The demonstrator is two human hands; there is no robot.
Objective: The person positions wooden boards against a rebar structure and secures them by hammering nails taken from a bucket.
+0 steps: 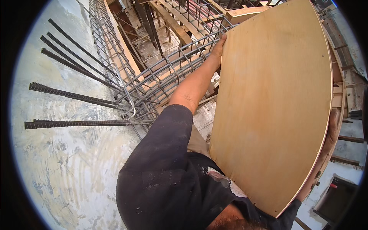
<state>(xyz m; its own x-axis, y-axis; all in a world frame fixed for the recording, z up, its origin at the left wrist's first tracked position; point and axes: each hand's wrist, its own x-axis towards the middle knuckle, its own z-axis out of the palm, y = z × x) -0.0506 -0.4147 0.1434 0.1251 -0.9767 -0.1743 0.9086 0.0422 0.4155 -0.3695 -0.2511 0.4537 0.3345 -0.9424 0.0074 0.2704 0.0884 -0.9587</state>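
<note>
A large plywood panel (272, 96) stands tilted in front of my body and fills much of the right half of the head view. My left hand (218, 49) grips its left edge near the far end, with the thumb side showing and the other fingers mostly hidden. At the opposite edge, my right hand (332, 128) holds the panel from the outer side, partly covered by it. Small nail or screw heads dot the panel's face close to its edges. The panel's near end rests close against my dark shirt.
Tied rebar cages (174, 69) run along wooden formwork beyond my left arm. Thick rebar ends (73, 94) stick out in front of the plastered wall (69, 165) on the left. Timber beams (170, 25) cross over an opening at the far side. A dark rectangular container (335, 199) lies at lower right.
</note>
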